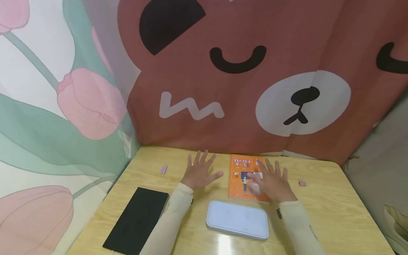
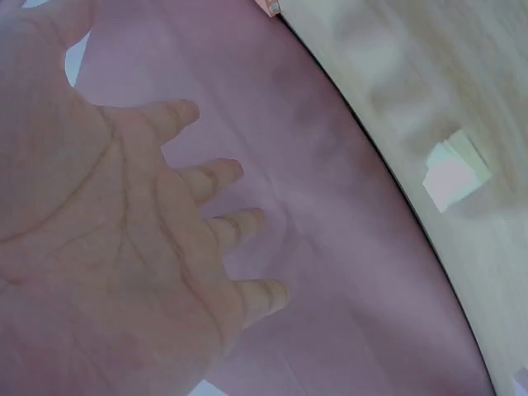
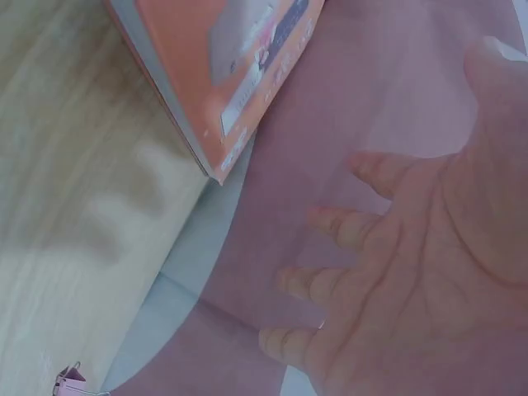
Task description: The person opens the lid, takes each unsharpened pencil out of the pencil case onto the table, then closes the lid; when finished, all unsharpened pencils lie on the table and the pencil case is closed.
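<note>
Both hands are held up above the table with fingers spread, and neither grips anything. My left hand (image 1: 200, 173) is left of the orange book (image 1: 236, 193), its palm bare in the left wrist view. My right hand (image 1: 275, 182) overlaps the right side of that book in the head view, hiding part of its cover. In front of the hands lies a pale, rounded rectangular case (image 1: 237, 219). A small pinkish block (image 1: 163, 169), layered like a little pad in the left wrist view, sits left of the left hand. A pink binder clip (image 1: 302, 183) lies right of the right hand.
A black notebook (image 1: 137, 219) lies at the table's left, partly behind the left sleeve (image 1: 173, 219). The wooden table (image 1: 338, 212) ends at the back against a hanging cloth (image 1: 242, 131) with a bear print. Tulip-printed cloth (image 1: 92, 106) hangs along the left.
</note>
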`<move>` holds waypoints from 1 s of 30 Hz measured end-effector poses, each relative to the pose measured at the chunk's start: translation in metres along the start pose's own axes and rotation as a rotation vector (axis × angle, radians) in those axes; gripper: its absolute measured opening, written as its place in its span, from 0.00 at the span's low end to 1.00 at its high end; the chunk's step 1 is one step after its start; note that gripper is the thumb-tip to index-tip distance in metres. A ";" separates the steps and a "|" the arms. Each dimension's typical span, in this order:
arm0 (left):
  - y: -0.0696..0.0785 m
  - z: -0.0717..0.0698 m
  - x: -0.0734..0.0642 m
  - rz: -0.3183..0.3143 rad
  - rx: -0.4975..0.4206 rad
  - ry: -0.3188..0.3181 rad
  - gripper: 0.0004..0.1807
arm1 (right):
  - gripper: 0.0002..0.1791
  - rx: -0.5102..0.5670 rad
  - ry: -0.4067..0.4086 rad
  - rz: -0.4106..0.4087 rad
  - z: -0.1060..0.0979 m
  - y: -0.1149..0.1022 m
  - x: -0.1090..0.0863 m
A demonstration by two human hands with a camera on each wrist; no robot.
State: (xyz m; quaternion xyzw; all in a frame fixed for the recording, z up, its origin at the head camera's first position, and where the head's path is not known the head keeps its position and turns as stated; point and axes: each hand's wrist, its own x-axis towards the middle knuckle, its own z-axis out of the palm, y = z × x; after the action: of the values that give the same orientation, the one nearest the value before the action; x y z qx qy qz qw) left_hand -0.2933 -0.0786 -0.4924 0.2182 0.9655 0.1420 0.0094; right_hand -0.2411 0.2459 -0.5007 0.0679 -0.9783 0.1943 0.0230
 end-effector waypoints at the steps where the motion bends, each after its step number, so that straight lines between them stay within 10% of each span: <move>1: 0.002 0.000 -0.001 0.005 0.006 0.003 0.50 | 0.52 0.000 0.002 -0.003 0.001 0.000 0.000; 13: 0.012 0.017 -0.015 0.107 0.042 -0.021 0.50 | 0.49 -0.018 0.005 -0.078 0.017 -0.006 -0.019; 30: 0.032 0.021 -0.078 0.275 0.096 -0.114 0.49 | 0.47 -0.080 0.017 -0.217 0.030 -0.045 -0.067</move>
State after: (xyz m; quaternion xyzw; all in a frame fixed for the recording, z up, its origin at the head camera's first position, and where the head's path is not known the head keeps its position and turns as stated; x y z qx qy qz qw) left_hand -0.2076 -0.0777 -0.5073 0.3561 0.9301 0.0830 0.0341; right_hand -0.1693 0.2010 -0.5163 0.1708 -0.9720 0.1518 0.0547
